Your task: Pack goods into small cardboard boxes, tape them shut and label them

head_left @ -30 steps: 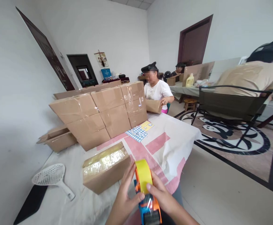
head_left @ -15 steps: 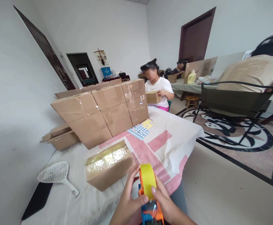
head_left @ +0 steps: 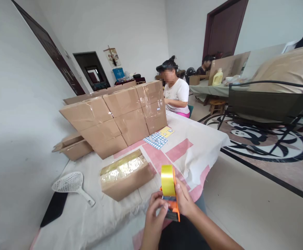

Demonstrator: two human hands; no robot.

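My right hand grips a tape dispenser by its orange side, above my lap. A wide roll of yellowish packing tape sits at its top. From the other side, my left hand is closed at the dispenser's lower part, thumb and forefinger close together; whether a tape end is between them I cannot tell. Beyond my hands, a cardboard box lies on the cloth-covered table, with shiny tape across its top.
Stacked taped boxes stand at the back. An open box is by the left wall. A white slotted scoop rests partly over a black flat object. Printed cards lie on the tablecloth. A co-worker sits across.
My left hand has slid from the roll's side down to the dispenser's lower part. The dispenser has turned and risen slightly in view. The co-worker's box is now hidden behind the stack.
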